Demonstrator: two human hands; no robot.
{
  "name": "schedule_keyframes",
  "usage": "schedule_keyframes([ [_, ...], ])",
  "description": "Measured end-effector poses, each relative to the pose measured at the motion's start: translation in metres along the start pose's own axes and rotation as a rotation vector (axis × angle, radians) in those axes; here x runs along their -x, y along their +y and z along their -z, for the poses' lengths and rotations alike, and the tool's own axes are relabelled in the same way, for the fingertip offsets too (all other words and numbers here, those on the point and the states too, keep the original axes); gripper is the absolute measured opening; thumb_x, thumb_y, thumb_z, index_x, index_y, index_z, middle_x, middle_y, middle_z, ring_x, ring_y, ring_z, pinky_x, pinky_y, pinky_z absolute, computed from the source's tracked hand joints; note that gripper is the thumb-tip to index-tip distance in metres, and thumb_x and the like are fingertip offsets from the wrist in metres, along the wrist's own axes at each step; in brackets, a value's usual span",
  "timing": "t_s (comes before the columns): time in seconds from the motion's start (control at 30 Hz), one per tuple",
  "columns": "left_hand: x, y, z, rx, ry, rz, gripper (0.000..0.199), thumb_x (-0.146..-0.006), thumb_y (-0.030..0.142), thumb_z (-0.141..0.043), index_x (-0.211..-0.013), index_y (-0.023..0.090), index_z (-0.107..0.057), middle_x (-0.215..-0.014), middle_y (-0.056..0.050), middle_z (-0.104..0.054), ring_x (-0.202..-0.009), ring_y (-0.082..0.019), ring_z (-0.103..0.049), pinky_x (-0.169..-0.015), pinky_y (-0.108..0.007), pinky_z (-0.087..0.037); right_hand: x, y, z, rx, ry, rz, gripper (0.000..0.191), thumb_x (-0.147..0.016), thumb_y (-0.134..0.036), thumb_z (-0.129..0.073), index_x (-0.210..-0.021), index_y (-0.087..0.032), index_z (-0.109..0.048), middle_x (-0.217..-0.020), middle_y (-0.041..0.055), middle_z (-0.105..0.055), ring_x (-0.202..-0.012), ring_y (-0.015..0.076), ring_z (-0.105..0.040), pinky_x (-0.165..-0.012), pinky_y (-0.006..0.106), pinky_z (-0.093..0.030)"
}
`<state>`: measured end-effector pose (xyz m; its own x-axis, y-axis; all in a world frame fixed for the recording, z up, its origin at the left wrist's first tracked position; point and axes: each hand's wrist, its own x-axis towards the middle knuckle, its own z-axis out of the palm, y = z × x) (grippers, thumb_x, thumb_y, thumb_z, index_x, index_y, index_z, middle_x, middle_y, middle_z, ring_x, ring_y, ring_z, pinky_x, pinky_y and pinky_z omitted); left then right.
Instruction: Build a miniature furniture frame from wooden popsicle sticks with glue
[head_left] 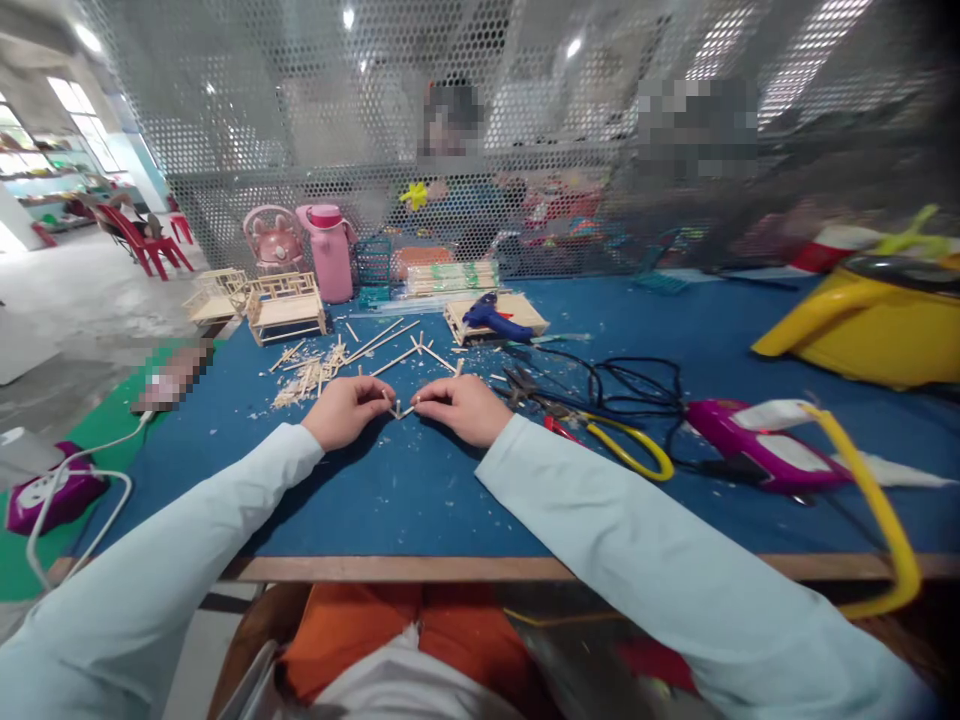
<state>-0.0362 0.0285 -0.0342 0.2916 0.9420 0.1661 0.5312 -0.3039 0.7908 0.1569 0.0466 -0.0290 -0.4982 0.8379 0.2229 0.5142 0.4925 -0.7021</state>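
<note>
Close to the middle of the blue table, my left hand pinches one end of a small V-shaped joint of thin wooden sticks. The other end sits between the thumb and fingers of my right hand. A short upright piece stands at the corner of the V; my fingers partly cover the ends. Just behind my hands lies another angled frame of sticks. To its left is a loose pile of short stick pieces. A blue glue gun rests on a flat wooden piece farther back.
Miniature wooden benches and a pink bottle stand at back left. Pliers, black cables and a purple-and-white tool lie right. A yellow container is far right. A perforated metal screen rises behind.
</note>
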Motion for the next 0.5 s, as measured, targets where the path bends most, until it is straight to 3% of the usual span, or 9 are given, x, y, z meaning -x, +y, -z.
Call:
schedule_keyframes([
  [0.23, 0.002, -0.003, -0.011, 0.022, 0.034, -0.027, 0.012, -0.069, 0.020, -0.061, -0.080, 0.014, -0.063, -0.075, -0.005, -0.069, -0.070, -0.015, -0.064, -0.070, -0.028, -0.050, -0.002, -0.004, -0.009, -0.086, -0.007, -0.093, 0.014, -0.069, -0.014, -0.060, -0.078, -0.015, -0.071, -0.068, 0.0012, -0.070, -0.060, 0.0113, -0.061, -0.060, 0.021, -0.046],
  [0.5, 0.005, 0.004, -0.011, -0.209, 0.081, -0.089, 0.043, -0.072, 0.019, -0.064, -0.114, 0.017, -0.057, -0.082, -0.003, -0.072, -0.076, -0.016, -0.067, -0.079, -0.030, -0.050, -0.003, -0.002, -0.017, -0.037, 0.025, -0.069, 0.011, -0.070, -0.020, -0.063, -0.076, -0.015, -0.071, -0.075, 0.0036, -0.071, -0.067, 0.0134, -0.063, -0.061, 0.022, -0.045],
])
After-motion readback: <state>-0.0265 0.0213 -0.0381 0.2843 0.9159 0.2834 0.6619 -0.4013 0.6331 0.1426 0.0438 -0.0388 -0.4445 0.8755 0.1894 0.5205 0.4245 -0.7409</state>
